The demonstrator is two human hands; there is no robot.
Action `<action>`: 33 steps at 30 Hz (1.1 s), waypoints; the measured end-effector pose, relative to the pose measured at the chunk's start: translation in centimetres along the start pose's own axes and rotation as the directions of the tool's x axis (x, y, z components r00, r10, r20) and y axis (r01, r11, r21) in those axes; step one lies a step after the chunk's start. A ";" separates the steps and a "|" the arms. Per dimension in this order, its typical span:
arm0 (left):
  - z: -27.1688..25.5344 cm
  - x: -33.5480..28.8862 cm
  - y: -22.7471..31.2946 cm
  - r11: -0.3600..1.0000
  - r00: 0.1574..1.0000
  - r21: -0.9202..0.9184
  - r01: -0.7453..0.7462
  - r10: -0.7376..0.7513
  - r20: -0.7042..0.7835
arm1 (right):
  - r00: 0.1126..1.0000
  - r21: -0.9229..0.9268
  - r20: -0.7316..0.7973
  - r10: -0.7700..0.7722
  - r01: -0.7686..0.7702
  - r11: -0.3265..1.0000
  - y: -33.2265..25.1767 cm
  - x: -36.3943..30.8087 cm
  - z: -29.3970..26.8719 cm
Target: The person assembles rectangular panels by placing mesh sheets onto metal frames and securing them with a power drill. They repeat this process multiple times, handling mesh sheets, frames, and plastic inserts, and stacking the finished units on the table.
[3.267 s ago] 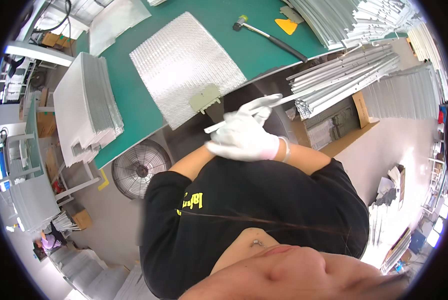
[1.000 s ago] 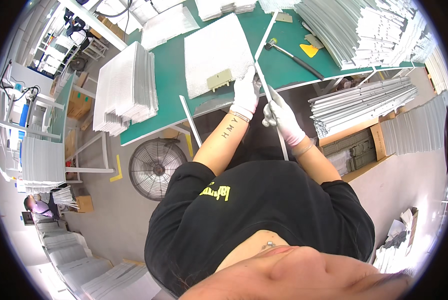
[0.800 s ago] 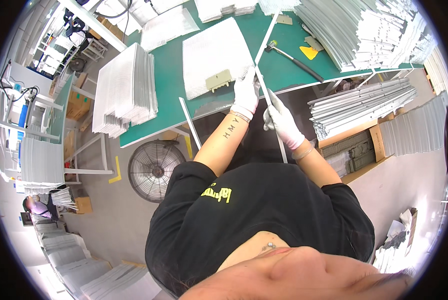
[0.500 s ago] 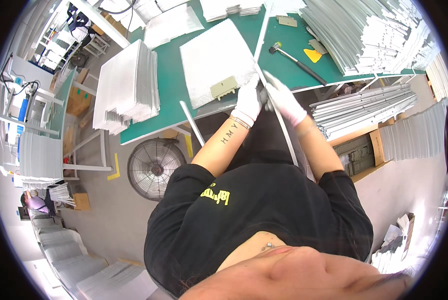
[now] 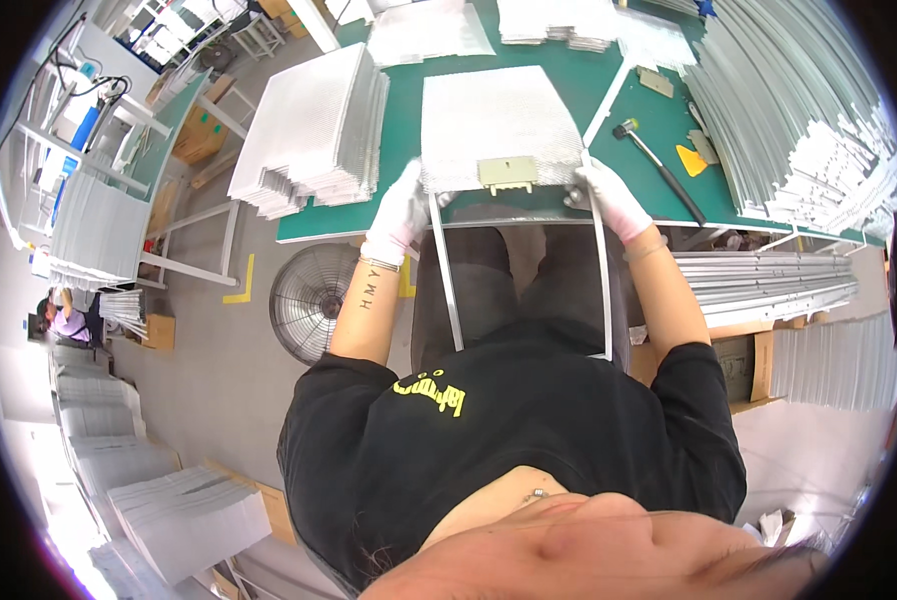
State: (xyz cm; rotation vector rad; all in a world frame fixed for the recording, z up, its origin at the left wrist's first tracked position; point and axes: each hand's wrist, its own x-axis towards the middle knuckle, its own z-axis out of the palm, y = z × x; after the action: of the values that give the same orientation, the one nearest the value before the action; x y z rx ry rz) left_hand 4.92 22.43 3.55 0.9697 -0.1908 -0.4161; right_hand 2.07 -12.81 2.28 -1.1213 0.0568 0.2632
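In the head view, the left hand [image 5: 401, 207] and the right hand [image 5: 611, 200], both in white gloves, are well apart at the near edge of the green table [image 5: 404, 110]. The left hand is closed around the upper end of the left strip [image 5: 449, 280], a thin pale bar, with its fingertips wrapped to the inner side. The bar runs from there down toward the black shirt [image 5: 529, 410].

The right hand is closed on the right strip [image 5: 602, 275], thumb along the outer side and fingertips on the inner side. Another slanted strip [image 5: 609, 100] runs from this hand toward the far side; whether the two pieces join is hidden by the glove.

Between the hands, the mesh panel [image 5: 499, 110] lies flat on the table, its side edges close to both gloves. Whether either hand also pinches the panel, I cannot tell. The beige plastic piece [image 5: 507, 172] rests on its near edge.

Right of the panel lie the hammer [image 5: 659, 165] and the yellow scraper [image 5: 691, 160], with a large pile of strips [image 5: 794, 110] beyond. A stack of panels [image 5: 309, 120] stands to the left, and the round fan [image 5: 319, 303] is below the table edge.
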 end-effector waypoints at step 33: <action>10.9 -1.7 12.0 0.602 0.692 0.449 -0.660 0.720 0.052 | 0.390 -0.594 -0.005 -0.921 0.740 0.317 -13.8 -1.9 10.1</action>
State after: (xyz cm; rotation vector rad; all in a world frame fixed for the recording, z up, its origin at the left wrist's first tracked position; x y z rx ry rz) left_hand 2.80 20.81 19.58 1.2726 -0.5380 0.4518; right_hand 2.64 -9.68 19.18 -1.5688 -0.3320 -0.9928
